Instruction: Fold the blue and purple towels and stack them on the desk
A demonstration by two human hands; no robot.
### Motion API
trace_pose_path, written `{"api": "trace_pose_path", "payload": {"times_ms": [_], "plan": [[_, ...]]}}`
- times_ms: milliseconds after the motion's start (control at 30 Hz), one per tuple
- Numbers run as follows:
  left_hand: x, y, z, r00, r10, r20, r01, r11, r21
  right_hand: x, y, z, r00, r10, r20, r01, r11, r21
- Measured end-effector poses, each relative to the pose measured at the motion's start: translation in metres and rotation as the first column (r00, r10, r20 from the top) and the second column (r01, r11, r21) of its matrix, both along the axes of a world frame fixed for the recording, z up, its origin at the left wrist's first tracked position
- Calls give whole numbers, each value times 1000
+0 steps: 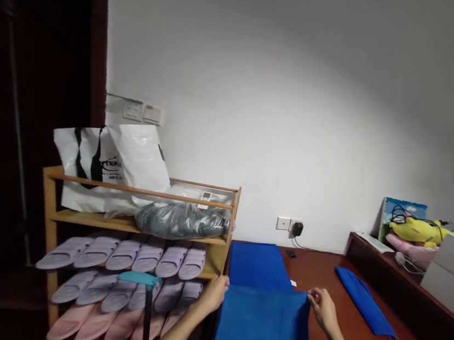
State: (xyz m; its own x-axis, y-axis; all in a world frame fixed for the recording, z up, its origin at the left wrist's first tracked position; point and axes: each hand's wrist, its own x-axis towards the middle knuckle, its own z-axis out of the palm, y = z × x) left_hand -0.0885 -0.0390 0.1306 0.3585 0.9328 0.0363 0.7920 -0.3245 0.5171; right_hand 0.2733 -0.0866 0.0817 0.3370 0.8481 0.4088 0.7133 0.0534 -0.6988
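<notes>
A blue cloth (pixel 261 328) hangs stretched between my two hands, its top edge nearly level. My left hand (pixel 215 294) pinches its upper left corner, beside the shoe rack. At the upper right corner, my right hand (pixel 323 310) grips the fabric between thumb and fingers. Behind it, a folded blue cloth (pixel 259 263) lies flat on the reddish-brown wooden surface (pixel 318 267). Farther right on that surface is a narrow rolled or folded blue cloth (pixel 366 302), set at a slant. The lower part of the held cloth runs out of view.
A wooden shoe rack (pixel 137 226) on the left holds rows of slippers (pixel 148 254), a white bag (pixel 128 163) and a plastic-wrapped dark bundle (pixel 183 220). A teal-topped handle (pixel 139 279) stands before it. A black plug (pixel 297 229) sits in the wall; a yellow plush toy (pixel 418 230) rests on the right ledge.
</notes>
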Motion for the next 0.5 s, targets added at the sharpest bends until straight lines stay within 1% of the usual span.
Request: {"api": "trace_pose_path", "payload": {"times_ms": [67, 133, 233, 300, 333, 400, 433, 500], "plan": [[10, 6, -20, 999, 21, -48, -20, 999, 25, -6, 13, -19, 999, -9, -32, 9, 1000, 6], [17, 11, -40, 996, 12, -90, -8, 999, 40, -12, 24, -38, 997, 16, -70, -16, 1000, -1], [21, 17, -74, 987, -69, -145, 77, 996, 49, -18, 36, -70, 988, 91, -129, -96, 995, -35], [19, 22, -97, 975, -130, -177, 138, 990, 33, -19, 42, -92, 980, 114, -165, -127, 990, -66], [17, 25, -107, 971, -144, -192, 151, 988, 21, -18, 44, -102, 977, 115, -181, -132, 988, -84], [14, 31, -122, 966, -135, -222, 141, 990, 14, -16, 49, -119, 973, 102, -206, -129, 984, -122], [13, 35, -126, 964, -121, -238, 130, 991, 23, -16, 51, -126, 971, 98, -216, -129, 982, -137], [13, 42, -127, 956, -94, -278, 113, 992, 54, -16, 55, -133, 969, 102, -226, -139, 978, -155]]}}
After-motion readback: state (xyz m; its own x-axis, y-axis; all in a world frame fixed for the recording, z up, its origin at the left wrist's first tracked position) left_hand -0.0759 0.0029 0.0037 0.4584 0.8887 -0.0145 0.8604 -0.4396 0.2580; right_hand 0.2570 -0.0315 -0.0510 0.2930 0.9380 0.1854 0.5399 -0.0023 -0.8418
